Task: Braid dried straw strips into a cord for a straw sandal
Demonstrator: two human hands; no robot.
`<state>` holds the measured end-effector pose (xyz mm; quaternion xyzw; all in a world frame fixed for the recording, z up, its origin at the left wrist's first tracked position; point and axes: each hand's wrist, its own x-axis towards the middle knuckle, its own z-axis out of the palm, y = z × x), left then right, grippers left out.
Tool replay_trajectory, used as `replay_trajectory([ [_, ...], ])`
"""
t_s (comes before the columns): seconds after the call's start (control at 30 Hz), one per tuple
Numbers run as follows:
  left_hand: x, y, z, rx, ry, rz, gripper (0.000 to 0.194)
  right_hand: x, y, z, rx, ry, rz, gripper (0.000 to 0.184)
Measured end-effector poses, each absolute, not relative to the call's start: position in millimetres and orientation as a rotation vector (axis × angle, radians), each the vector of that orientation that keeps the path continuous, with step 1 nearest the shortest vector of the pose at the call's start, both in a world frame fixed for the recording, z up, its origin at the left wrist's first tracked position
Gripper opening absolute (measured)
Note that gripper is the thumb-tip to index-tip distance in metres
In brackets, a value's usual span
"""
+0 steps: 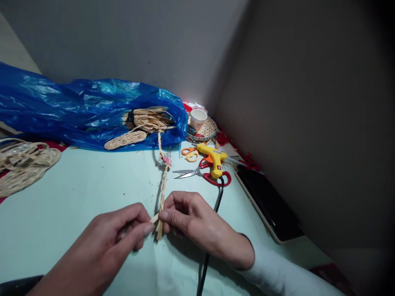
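Observation:
A thin straw braid (163,187) runs across the pale green table (77,197) from a pink clip (167,160) toward me. Both hands meet at its near end. My left hand (114,238) pinches loose straw strands between thumb and fingers. My right hand (191,220) is closed on the braid's end, fingers curled over the strands. The braid's far end leads to a bundle of straw (148,119) in the mouth of a blue plastic bag (77,111).
A woven oval straw piece (125,139) lies by the bag. A yellow glue gun (212,158), its black cord (212,222), red-handled scissors (203,173) and orange scissors (191,153) lie right of the braid. A phone (268,201), paper cup (197,118) on a woven tray, and straw pile (21,164).

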<state>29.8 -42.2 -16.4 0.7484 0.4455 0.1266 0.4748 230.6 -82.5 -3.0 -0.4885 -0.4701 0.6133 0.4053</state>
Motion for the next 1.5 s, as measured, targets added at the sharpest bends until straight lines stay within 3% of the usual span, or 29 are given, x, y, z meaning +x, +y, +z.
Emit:
replay_trajectory([
  [0.13,29,-47,-20,2.179,1.098,0.531,0.031,224,-85,-6,-1.258,-1.153,1.481,0.02],
  [0.23,37,-54,-29,2.661,0.774,0.879,0.025,221,-85,-7,-1.186,-1.054,1.491,0.015],
  [0.4,47,-65,-42,3.23,0.408,1.274,0.037,223,-83,-2,-1.164,-0.964,1.628,0.024],
  [0.53,43,-68,-44,3.174,0.405,1.371,0.03,224,-84,0,-1.168,-0.929,1.636,0.038],
  [0.6,39,-63,-38,2.909,0.456,1.278,0.021,224,-85,-1,-1.175,-0.942,1.639,0.038],
  [0.7,39,-49,-24,2.275,0.868,0.85,0.015,223,-87,-2,-1.197,-0.97,1.615,0.037],
  [0.8,47,-38,-12,1.67,0.997,0.347,0.025,224,-89,-3,-1.197,-1.006,1.586,0.039],
  [0.9,54,-34,-8,1.41,0.975,0.25,0.029,226,-91,-4,-1.191,-1.094,1.551,0.034],
  [1.07,55,-35,-6,1.369,0.954,0.253,0.03,229,-96,-1,-1.271,-1.413,1.33,0.004],
  [1.5,49,-29,-10,1.774,1.097,0.146,0.036,223,-108,12,-1.628,-1.915,0.772,0.015],
])
